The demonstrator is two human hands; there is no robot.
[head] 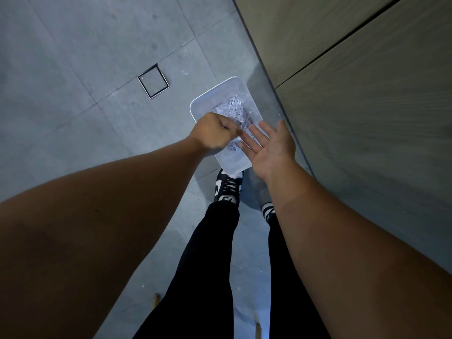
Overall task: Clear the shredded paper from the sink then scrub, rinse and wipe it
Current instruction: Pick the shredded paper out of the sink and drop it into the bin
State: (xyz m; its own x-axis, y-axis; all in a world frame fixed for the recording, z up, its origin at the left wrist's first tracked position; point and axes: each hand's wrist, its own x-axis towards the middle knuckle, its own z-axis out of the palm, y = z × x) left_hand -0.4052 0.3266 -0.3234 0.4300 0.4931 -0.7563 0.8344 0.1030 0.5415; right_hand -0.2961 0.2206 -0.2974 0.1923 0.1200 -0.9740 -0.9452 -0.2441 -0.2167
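While both bare forearms reach down from the top of the head view, the hands meet above a translucent white rectangular plastic bin [234,160] standing on the grey tiled floor [85,69]. White shredded paper with dark print specks [231,108] lies in a loose heap inside the bin, mostly in its far half and middle.

The left hand [214,133] hangs over the bin's left rim, knuckles up, fingers curled in toward the palm. It is motion-blurred, so I cannot tell if it pinches any shreds or holds nothing. The right hand [270,148] is palm up over the bin's right side, flat, with its fingers [249,140] straight and slightly spread, pointing at the left hand. Nothing clearly sits on the palm. The tips of the two hands are just beside each other; whether they touch is unclear.

The bin's near end sits just beyond the toe of a black-and-white lace-up sneaker [227,188]. A second sneaker [267,209] is partly hidden under the right forearm. Black trousers [208,253] cover both legs.

A square floor drain cover with a thin dark frame [153,81] lies left of the bin, apart from it. A light wood-grain cabinet front [367,106] with a dark seam fills the right side, close to the bin's right edge.
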